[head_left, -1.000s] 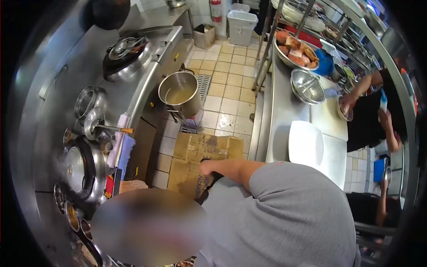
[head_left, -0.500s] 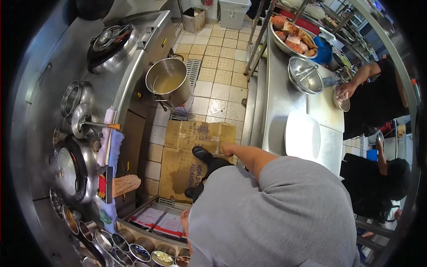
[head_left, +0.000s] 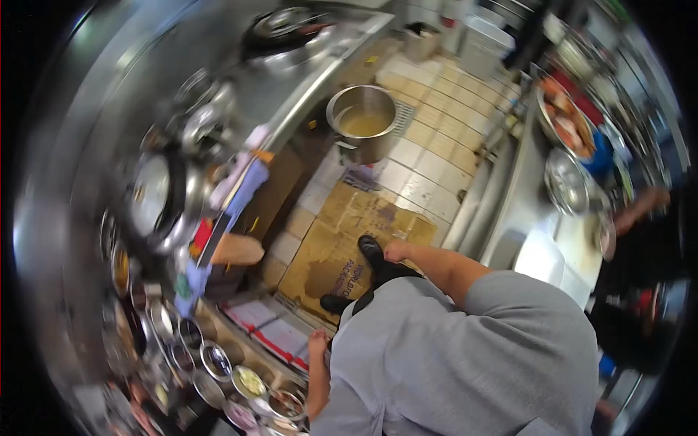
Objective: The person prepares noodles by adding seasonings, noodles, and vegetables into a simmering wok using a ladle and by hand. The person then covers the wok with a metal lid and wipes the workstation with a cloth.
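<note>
My right hand (head_left: pixel 397 251) hangs over the flattened cardboard (head_left: pixel 331 247) on the floor, close to one black shoe (head_left: pixel 371 254). Its fingers are curled in, and nothing shows in them. Low beside the shirt, my left hand (head_left: pixel 318 341) is closed too, with no object visible in it. Nearest to that hand are red-edged white containers (head_left: pixel 287 340) under the counter. Several metal pots of ingredients (head_left: pixel 249 381) stand just beyond, one with pale yellow pieces. Neither hand touches the counters.
A tall pot of cloudy liquid (head_left: pixel 363 120) stands on the tiled floor. Woks and a lidded pan (head_left: pixel 151 195) line the stove side, where a cleaver-like blade with a wooden handle (head_left: pixel 236 249) juts out. Opposite, a co-worker's arm (head_left: pixel 640 211) reaches over the steel counter (head_left: pixel 502 240).
My view has turned, so the stove, floor pot and counter sit further right. More of my left hand and forearm shows. The co-worker's hand is blurred now.
</note>
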{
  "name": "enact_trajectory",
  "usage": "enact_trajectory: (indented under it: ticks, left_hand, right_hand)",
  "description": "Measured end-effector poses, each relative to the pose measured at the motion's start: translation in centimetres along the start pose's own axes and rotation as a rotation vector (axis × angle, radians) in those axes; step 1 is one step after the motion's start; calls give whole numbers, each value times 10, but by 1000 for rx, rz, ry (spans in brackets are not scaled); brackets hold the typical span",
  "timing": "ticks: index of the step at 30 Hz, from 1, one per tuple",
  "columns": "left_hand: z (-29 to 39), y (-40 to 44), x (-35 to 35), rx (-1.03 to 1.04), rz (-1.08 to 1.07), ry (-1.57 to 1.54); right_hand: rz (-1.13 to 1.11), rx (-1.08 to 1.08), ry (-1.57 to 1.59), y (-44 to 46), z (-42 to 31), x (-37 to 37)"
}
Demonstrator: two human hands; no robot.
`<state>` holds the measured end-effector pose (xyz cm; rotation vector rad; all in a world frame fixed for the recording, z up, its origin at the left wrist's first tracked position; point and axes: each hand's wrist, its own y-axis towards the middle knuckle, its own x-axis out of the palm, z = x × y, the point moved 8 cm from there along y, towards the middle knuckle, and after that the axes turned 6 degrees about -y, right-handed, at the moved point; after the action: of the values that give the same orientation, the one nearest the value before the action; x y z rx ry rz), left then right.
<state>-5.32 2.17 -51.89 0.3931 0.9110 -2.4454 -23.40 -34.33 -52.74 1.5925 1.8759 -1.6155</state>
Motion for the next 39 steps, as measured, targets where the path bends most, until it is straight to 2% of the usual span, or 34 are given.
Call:
enact_trajectory:
  ticks: [1,3,5,6,7,8,9,11,13,16,17,20,22,26,28,29,31,32,34,35,38,39]
  left_hand:
    - [-3,1,3,129,-16,179]
    - [-16,-9,15,-311,107,-574]
    - [-30,1,26,98,24,-205]
    - [-42,-6,31,-62,100,-340]
    - [-48,-10,40,-209,163,-480]
    - [-35,-19,40,-213,169,-284]
    - [-25,-29,38,-227,162,-84]
    - [-20,-46,39,-220,140,72]
    - [-38,-61,43,-334,186,55]
    - [-62,-77,46,-386,140,91]
    - [-66,-80,45,-382,156,92]
    - [-77,-92,38,-490,170,24]
    - [-81,-94,39,-575,136,-146]
    - [-69,-78,27,-496,217,-81]
    - [-64,-61,33,-470,88,-50]
    - [-64,-57,34,-482,109,-70]
    - [-47,-45,30,-283,211,-107]
    - [-45,-44,29,-288,224,-118]
    - [-42,-41,42,-394,120,-410]
    - [-38,-43,43,-392,124,-418]
    - [-35,-48,36,-359,195,-251]
    - [-33,-49,34,-311,204,-94]
  right_hand:
    - [27,-40,-10,4,-11,-13]
    - [63,-65,91,21,-8,-7]
    - [106,-35,150,29,-3,-3]
    - [94,-73,-8,37,-2,2]
    - [-48,34,276,23,-4,-2]
    - [13,-19,273,22,-7,-3]
    - [-50,-21,225,27,-3,10]
    - [-241,118,137,10,-12,11]
    - [-193,147,201,7,-4,23]
    - [-167,102,114,15,0,36]
    - [-203,147,158,7,-1,35]
    - [-241,171,214,-1,-5,29]
    - [-243,217,291,0,2,31]
    - [-237,168,286,2,3,17]
    - [-223,161,358,4,-3,6]
    - [-235,142,336,7,-7,4]
    - [-213,211,409,12,0,10]
    - [-218,201,395,15,0,13]
    - [-239,174,481,15,-7,12]
    - [-239,173,472,15,-8,10]
    - [-250,170,513,8,-19,9]
    - [-248,174,514,8,-21,8]
